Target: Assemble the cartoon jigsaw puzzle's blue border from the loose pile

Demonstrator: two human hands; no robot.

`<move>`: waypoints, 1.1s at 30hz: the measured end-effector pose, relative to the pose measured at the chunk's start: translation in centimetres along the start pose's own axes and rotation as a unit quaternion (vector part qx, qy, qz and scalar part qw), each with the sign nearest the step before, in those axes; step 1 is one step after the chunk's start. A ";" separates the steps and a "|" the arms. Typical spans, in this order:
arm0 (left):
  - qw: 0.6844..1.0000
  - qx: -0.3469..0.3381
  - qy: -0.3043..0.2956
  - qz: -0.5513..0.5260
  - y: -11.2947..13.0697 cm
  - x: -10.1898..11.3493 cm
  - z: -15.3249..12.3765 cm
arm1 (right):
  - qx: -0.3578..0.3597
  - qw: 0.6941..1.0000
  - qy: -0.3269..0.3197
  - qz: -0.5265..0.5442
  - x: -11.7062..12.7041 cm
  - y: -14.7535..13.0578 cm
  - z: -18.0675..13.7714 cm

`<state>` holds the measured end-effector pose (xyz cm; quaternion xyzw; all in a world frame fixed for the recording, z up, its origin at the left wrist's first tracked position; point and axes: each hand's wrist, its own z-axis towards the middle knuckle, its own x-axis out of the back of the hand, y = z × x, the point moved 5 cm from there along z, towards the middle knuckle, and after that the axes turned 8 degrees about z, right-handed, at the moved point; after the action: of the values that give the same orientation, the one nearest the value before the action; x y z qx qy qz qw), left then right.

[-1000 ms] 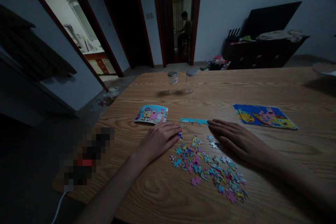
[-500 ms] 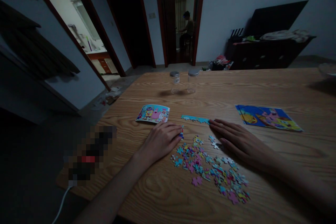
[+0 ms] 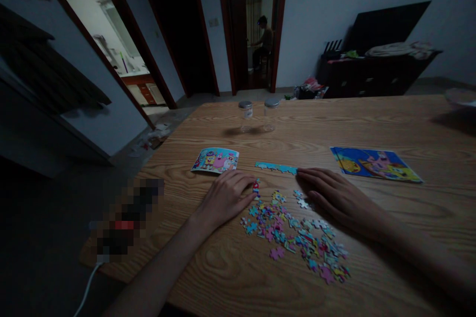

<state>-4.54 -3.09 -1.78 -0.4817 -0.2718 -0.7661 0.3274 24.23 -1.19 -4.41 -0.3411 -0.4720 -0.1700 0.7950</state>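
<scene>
My left hand (image 3: 228, 193) rests on the table with thumb and forefinger at the two ends of a small red and blue jigsaw piece (image 3: 256, 187), pinching it. It may be several pieces joined. My right hand (image 3: 336, 195) lies flat, fingers stretched out. Its fingertips touch the right end of a joined strip of light blue jigsaw pieces (image 3: 275, 167). Below and between both hands spreads a pile of loose, multicoloured jigsaw pieces (image 3: 286, 233). A yellow joined bit (image 3: 278, 196) sits at the pile's upper edge, with pale pieces (image 3: 302, 200) near my right thumb.
A cartoon picture card (image 3: 215, 160) lies beyond my left hand; a blue cartoon picture sheet (image 3: 379, 164) lies beyond my right. Two clear jars (image 3: 270, 116) with metal lids stand farther back. A glass bowl (image 3: 461, 99) is at the right edge. Another person (image 3: 263, 39) sits beyond the doorway.
My left thumb and fingers have spread apart a little, showing more of the red piece between them. My right hand stays at the strip's end. The view has shifted slightly.
</scene>
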 end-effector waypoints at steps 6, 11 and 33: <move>1.000 0.020 0.017 -0.017 0.6 0.9 0.3 | -0.004 1.000 0.011 0.016 0.1 -0.3 0.0; 1.000 0.025 0.008 0.001 0.5 0.6 0.2 | -0.005 1.000 0.018 0.009 0.1 -0.2 -0.1; 0.998 0.036 -0.013 -0.046 -0.4 -0.3 0.1 | 0.035 0.998 0.038 0.033 0.6 -0.5 0.3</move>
<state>-4.72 -2.64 -2.06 -0.4668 -0.3253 -0.7638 0.3048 24.03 -1.36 -3.63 -0.3223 -0.4358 -0.1395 0.8287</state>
